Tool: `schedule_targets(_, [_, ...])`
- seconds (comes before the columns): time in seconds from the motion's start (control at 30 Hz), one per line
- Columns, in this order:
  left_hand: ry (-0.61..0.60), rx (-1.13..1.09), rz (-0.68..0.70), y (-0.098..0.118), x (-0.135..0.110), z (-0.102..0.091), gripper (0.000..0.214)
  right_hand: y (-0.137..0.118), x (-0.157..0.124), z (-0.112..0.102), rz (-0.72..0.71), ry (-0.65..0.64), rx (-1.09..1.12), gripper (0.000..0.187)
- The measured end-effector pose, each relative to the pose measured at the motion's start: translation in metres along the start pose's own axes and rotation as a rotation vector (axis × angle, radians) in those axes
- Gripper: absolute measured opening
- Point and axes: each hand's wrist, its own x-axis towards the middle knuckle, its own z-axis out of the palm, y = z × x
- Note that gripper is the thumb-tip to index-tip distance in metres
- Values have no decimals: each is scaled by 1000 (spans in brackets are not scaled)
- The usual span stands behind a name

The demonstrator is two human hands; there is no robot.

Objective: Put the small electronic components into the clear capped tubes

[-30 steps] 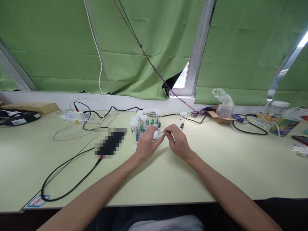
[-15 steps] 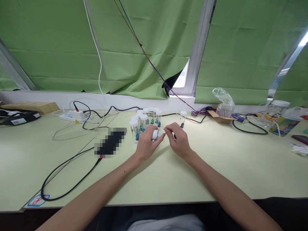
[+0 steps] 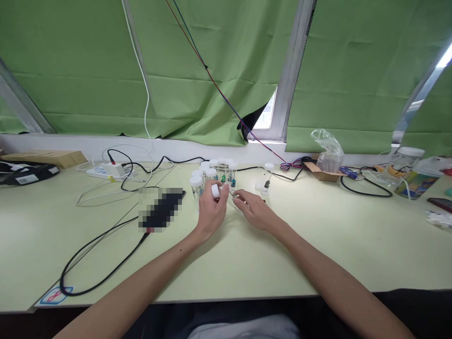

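My left hand [image 3: 212,207] curls around a white cap [image 3: 215,190], with its thumb and fingers closed. To its right, my right hand [image 3: 252,207] has its fingertips pinched near a thin, needle-like piece between the two hands, too small to make out well. Close behind my left hand stand several clear vials [image 3: 197,189] with white lids, holding pieces with blue and green hubs. Beyond my right hand, another lidded vial [image 3: 267,181] has a dark-hubbed needle in it, and a clear open vial [image 3: 259,178] stands beside it.
A phone [image 3: 165,207] on a black cable lies to the left. Farther back are a white power strip [image 3: 106,173] and tangled cords. At right stand a small cardboard box [image 3: 323,174] with a plastic bag [image 3: 332,150] and a clear jar [image 3: 402,165].
My left hand has shifted left and turned, bringing the white cap with it. My right hand has moved slightly left and lower, uncovering the vials behind it.
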Motion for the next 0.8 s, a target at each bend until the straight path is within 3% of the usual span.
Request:
schedule_targets(0.17, [13,-49,-22,-1,0,0,25,3,1,1,-11,-22,0,34])
schedule_targets(0.53, [-42,-35,-91,-10,5,-1,23,11,5,-2,-65,177,16,32])
schedule_targets(0.8, [-70,-24,-107,-14,6,-1,24,12,5,-3,-86,206,35,32])
